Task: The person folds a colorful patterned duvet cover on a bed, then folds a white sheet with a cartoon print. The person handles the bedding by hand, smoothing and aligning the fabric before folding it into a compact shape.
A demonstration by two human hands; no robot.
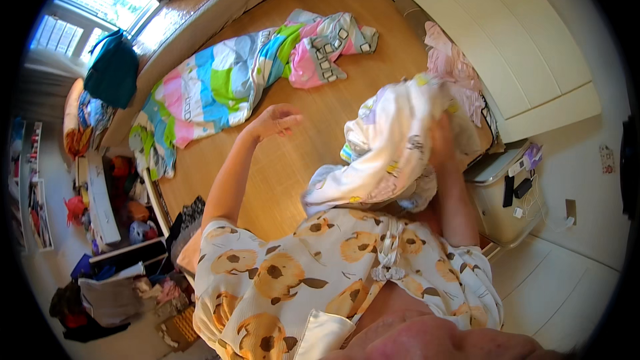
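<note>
A bunched white patterned cloth hangs in front of my body on the right, with yellow and lilac motifs on it. My right hand is at its right side and holds it; the hand is blurred and its fingers are partly hidden by the fabric. My left hand is raised over the bed mat, apart from the cloth, with nothing in it and its fingers loosely bent. Beyond it, a colourful printed quilt lies rumpled across the tan mat.
Pink ruffled fabric lies at the mat's right edge below pale cabinets. A bedside stand at the right bears a remote and chargers. A teal bag stands by the window. At the left are open drawers and piled clothes.
</note>
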